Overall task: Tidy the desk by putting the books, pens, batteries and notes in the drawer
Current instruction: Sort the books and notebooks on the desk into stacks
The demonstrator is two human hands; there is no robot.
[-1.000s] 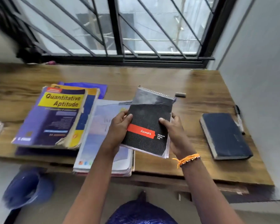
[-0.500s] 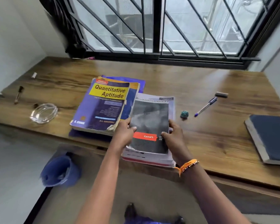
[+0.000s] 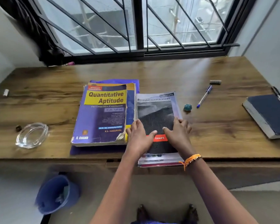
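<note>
Pressing down on the black spiral pad (image 3: 155, 120) with both hands, you've got it lying flat on top of a pale notebook stack (image 3: 160, 160) at the front edge of the tabletop (image 3: 217, 126). Your left hand (image 3: 138, 138) lies on the pad's left edge, thumb stretched across the cover; your right hand (image 3: 178, 131) lies on the right edge, fingers curled over that side and thumb on the cover. Between your thumbs a red band reads "Luxor". Just beside the stack on the left sits the thick purple book (image 3: 102, 115): "Quantitative Aptitude" on a yellow panel, "(Fully Solved)", "R.S. AGGARWAL" and "S. CHAND" below. It rests on a purple folder (image 3: 94, 150). To the right, well apart, a blue pen (image 3: 204, 96) lies near a small teal lump (image 3: 187, 107) and a grey battery (image 3: 215, 82). Further right a dark blue hardback (image 3: 268, 115) sits with a marker (image 3: 279, 96) at its far edge. On the left, a glass ashtray (image 3: 31, 135) and a small white battery (image 3: 6, 92).
</note>
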